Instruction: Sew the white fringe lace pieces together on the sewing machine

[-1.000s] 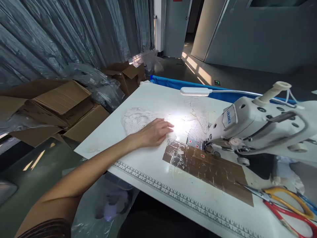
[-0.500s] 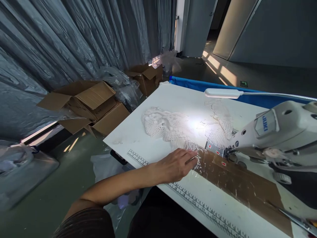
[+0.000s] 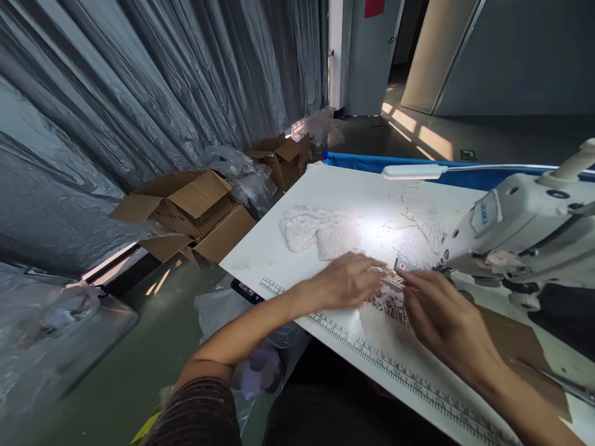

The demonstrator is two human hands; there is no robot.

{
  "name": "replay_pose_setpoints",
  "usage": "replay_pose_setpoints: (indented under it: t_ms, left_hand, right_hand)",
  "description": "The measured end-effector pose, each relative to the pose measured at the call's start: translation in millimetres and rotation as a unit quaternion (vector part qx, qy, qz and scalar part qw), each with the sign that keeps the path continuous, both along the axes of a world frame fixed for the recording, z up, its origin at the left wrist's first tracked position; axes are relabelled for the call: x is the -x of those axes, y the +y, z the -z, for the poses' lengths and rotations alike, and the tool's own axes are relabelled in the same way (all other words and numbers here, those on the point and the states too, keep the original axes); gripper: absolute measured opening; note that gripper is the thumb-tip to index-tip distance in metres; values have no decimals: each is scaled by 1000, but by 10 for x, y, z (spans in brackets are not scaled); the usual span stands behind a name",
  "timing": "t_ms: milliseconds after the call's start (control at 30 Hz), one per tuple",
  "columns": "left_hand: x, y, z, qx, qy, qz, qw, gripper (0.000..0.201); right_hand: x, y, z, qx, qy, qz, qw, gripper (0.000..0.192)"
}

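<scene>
- Fingers (image 3: 372,272) of left hand (image 3: 346,282) lie nearly flat and loosely spread on lace (image 3: 388,300), pressing it down, not closed round it.
- Right hand (image 3: 441,316) is now in view, fingers slightly curled, tips on the same lace just beside the left; whether it pinches any cannot be told.
- Lace sits at the near edge of the table (image 3: 288,260), over the ruler (image 3: 353,341), just before the machine (image 3: 520,229).
- Change: half a second ago only the left hand was down, at the edge of the brown patch (image 3: 515,347); lace has since been drawn nearer.
- Reading: work has gone from one-handed dragging to two-handed arranging near the needle.
- More lace (image 3: 320,232) is bunched farther back, under the lamp (image 3: 409,171).
- Boxes (image 3: 195,210) on floor, left.
</scene>
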State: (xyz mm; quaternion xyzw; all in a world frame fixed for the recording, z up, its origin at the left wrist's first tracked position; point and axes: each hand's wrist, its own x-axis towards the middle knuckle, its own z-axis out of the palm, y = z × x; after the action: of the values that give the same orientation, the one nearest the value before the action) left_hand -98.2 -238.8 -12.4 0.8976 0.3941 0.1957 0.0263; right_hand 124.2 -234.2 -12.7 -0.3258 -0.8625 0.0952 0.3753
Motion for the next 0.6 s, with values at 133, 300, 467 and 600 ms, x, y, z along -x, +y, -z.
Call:
replay_pose_setpoints:
  t_ms: [133,300,467,600]
  left_hand:
    - [258,207,1,-20,80,-86,993,13]
    - [181,169,2,20,91,-15,996,18]
    - [-9,327,-69,173,6,24,985,19]
    - [-24,563,-63,280,-117,6,953,23]
  right_hand:
    - [3,108,335,-9,-133,69,989,38]
    - [-346,16,354,12,-195,72,978,34]
    - [-677,86,180,117,-204,185,954,25]
    - [-744,188,106,245,-104,196,944,23]
